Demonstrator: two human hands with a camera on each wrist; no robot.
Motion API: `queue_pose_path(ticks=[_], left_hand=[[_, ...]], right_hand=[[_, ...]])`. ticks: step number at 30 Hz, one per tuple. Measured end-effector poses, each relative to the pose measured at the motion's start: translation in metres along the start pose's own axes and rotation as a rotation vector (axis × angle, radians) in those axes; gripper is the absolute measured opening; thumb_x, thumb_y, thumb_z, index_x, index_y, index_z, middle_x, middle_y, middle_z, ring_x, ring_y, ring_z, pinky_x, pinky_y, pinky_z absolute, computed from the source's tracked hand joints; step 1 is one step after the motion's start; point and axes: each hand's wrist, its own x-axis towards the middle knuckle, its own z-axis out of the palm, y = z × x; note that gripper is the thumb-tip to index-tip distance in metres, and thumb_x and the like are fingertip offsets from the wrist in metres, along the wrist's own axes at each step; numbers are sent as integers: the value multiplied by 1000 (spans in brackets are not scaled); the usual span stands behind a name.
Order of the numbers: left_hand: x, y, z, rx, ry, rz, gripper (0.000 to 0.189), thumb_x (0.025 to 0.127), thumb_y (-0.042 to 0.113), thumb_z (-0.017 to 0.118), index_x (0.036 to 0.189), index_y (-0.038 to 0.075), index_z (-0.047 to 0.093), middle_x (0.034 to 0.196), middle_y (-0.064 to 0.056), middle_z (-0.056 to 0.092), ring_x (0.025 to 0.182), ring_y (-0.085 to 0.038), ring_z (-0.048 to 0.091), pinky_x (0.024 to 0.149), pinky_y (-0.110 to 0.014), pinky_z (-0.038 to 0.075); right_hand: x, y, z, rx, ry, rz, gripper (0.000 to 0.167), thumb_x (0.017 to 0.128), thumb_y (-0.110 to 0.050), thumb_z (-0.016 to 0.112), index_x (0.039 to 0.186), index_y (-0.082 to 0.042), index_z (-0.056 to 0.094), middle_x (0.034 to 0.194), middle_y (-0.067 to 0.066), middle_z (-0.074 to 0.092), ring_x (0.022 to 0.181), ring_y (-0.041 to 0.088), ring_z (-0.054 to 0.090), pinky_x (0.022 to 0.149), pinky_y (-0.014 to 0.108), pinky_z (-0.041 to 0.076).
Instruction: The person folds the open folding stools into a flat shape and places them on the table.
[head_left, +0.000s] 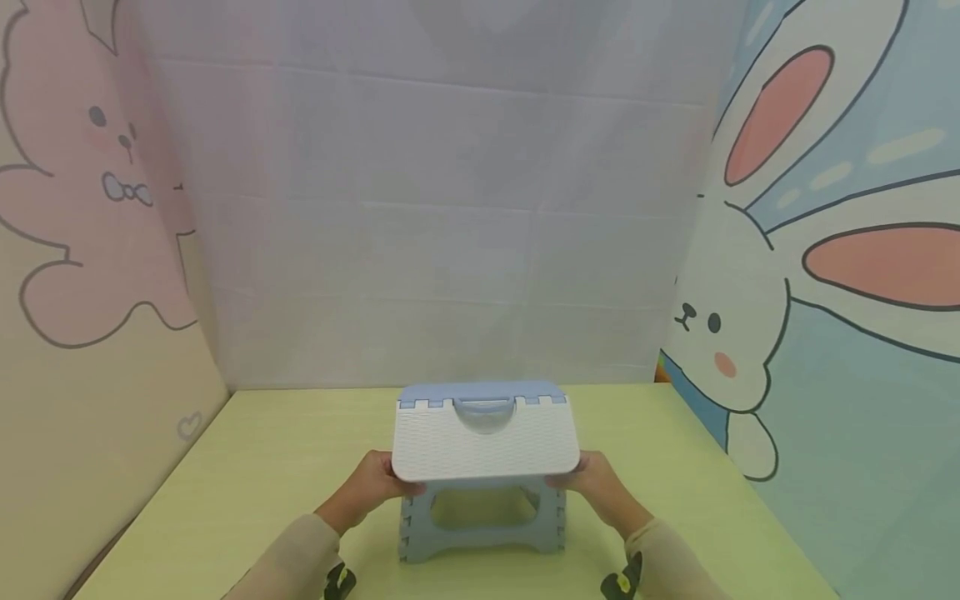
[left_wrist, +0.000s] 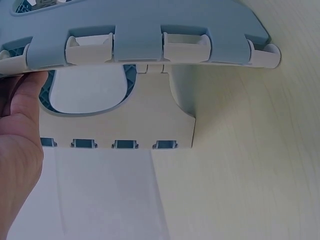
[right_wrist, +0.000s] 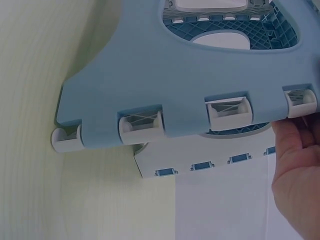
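Note:
A folding step stool [head_left: 435,442] stands on the table in the head view, its white textured top panel tilted toward me. A light blue strip and a blue carry handle [head_left: 483,406] show along the panel's far side. My left hand [head_left: 372,485] grips the stool near the panel's left front corner, thumb on its near side. At the opposite corner my right hand [head_left: 594,487] holds it likewise. Both wrist views show blue leg panels with white hinge knuckles [left_wrist: 187,47] and large oval openings. In the right wrist view, fingers [right_wrist: 287,137] curl under the hinged edge, partly hidden by it.
The stool's surroundings are a pale yellow-green tabletop [head_left: 300,442]. A white cloth backdrop [head_left: 450,250] hangs behind the far edge. Side panels with a pink cartoon figure [head_left: 90,208] and a white rabbit [head_left: 735,308] flank the table left and right.

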Motion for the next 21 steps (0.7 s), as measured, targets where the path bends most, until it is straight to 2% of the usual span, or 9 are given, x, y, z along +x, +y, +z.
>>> queue_pose_path(ticks=[2, 5, 12, 14, 21], left_hand=[[0, 1, 0, 4, -2, 4, 33, 77, -2, 74, 103, -18, 62, 100, -24, 69, 86, -14, 64, 79, -39, 55], [0, 3, 0, 10, -3, 10, 32, 78, -2, 74, 103, -18, 63, 100, -24, 68, 88, -16, 65, 80, -40, 54], [-3, 4, 0, 27, 2, 1, 31, 78, -2, 74, 102, -18, 63, 99, -23, 69, 87, -16, 65, 80, -40, 55], [-3, 4, 1, 22, 0, 2, 32, 78, -2, 73, 103, -18, 62, 100, -23, 69, 87, -15, 65, 80, -39, 55], [-2, 0, 0, 18, -3, 3, 33, 78, -1, 74, 104, -18, 62, 100, -22, 69, 86, -13, 64, 80, -39, 55]], right_hand=[[0, 1, -1, -1, -21, -52, 40, 78, -11, 74, 109, 13, 63, 108, 22, 67, 101, 33, 64, 87, 48, 51], [0, 2, -2, 2, -30, -77, 40, 78, -16, 74, 107, 11, 65, 106, 19, 69, 98, 27, 65, 86, 47, 51], [0, -1, 1, 3, -22, 15, 42, 80, -6, 71, 114, 16, 58, 114, 26, 63, 108, 39, 60, 92, 51, 47], [0, -2, 1, 1, -20, 19, 40, 81, -3, 70, 114, 16, 58, 114, 27, 63, 109, 41, 59, 92, 51, 47], [1, 0, 1, -8, -29, 7, 39, 81, -3, 69, 113, 16, 59, 114, 26, 64, 107, 36, 61, 91, 49, 48]])
